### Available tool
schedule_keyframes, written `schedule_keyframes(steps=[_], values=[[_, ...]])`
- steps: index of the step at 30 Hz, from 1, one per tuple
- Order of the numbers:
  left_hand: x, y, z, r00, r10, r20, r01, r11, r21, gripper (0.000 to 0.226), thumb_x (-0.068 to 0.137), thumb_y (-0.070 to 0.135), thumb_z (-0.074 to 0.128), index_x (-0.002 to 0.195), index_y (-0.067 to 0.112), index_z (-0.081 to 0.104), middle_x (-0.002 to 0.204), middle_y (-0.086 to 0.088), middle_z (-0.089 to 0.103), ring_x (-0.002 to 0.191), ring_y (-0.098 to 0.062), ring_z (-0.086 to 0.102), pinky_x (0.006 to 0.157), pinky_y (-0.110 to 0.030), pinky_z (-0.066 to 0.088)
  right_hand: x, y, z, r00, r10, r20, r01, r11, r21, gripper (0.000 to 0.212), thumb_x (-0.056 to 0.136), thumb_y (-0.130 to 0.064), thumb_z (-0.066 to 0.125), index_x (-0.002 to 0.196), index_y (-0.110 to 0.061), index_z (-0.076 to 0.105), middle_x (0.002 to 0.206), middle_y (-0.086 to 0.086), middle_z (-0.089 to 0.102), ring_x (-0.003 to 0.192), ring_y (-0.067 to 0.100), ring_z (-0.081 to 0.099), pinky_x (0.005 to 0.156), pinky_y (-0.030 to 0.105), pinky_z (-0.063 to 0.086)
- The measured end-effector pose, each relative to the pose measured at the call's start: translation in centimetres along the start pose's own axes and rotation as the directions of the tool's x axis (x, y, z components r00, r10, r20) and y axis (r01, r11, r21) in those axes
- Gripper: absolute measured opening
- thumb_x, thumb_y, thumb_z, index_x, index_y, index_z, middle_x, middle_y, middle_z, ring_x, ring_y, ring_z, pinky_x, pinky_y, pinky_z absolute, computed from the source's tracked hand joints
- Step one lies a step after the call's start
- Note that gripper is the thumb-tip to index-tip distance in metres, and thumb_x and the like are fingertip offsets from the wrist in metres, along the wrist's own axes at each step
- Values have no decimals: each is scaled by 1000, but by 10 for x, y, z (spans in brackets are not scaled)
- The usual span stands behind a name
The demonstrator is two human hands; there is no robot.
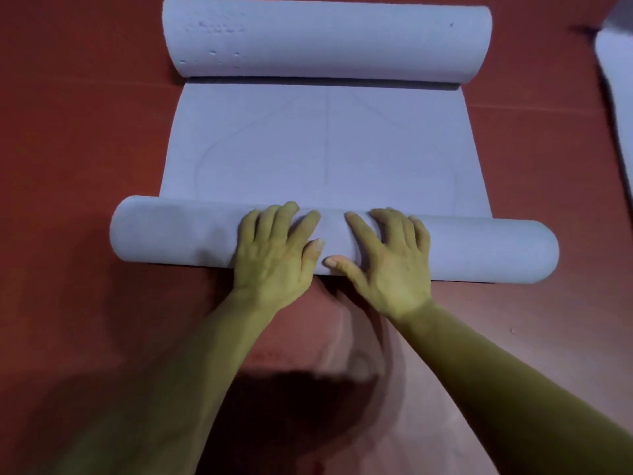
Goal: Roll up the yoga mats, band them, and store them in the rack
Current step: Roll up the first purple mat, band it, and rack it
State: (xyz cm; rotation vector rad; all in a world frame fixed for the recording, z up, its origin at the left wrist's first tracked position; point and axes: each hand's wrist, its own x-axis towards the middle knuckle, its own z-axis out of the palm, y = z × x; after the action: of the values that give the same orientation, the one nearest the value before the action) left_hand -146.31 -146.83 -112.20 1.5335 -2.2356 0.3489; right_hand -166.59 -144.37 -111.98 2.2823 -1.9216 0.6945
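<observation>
On the red floor (pixel 85 132), the yoga mat (pixel 325 145) is lying with its near rolled end under the left hand (pixel 274 255) and right hand (pixel 387 258), whose flat, extended fingers are pressing on it.

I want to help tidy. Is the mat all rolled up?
No, much of the mat lies flat on the floor past the rolled part.

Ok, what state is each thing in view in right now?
Yoga mat: partly rolled, middle lying flat.
Near roll: rolled, under both hands.
Far end: curled into a roll, untouched.
Left hand: flat, pressing the near roll.
Right hand: flat, pressing the near roll.
Second mat: mostly out of frame, cannot tell.
</observation>
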Motion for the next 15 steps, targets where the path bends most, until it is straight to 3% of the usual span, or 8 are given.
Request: schedule_keyframes(steps=[2,7,10,15], values=[[-8,-2,-7,996,55,68,-56,998,4,40,97,39,52,131,19,60,130,-14,59,118,-36,54,109,-57,36,1,-3,-3,1000,9,22,-9,1000,-5,70,91,-72,55,136,-20,64,130,15,59,127,36,52,113,50,27],[3,3,-7,985,-46,168,43,999,20,43,97,40,46,134,22,60,133,-13,57,126,-35,51,114,-61,30,1,-8,-5,998,65,-1,-65,995,80,67,86,-66,69,134,-20,64,131,13,52,125,34,49,108,52,31],[18,-1,-3,983,-30,182,27,999,21,43,98,40,43,132,22,62,134,-11,59,126,-34,53,111,-60,32,2,-7,2,997,72,13,-72,997,27,74,78,-68,76,131,-16,67,129,15,54,126,35,49,113,55,28],[47,-3,8,995,-77,68,79,997,-19,36,97,36,49,125,19,64,128,-13,61,117,-35,56,105,-54,39,34,8,4,1000,-12,17,12,1000,4,74,82,-71,69,129,-15,67,125,14,58,118,34,53,103,50,34]])
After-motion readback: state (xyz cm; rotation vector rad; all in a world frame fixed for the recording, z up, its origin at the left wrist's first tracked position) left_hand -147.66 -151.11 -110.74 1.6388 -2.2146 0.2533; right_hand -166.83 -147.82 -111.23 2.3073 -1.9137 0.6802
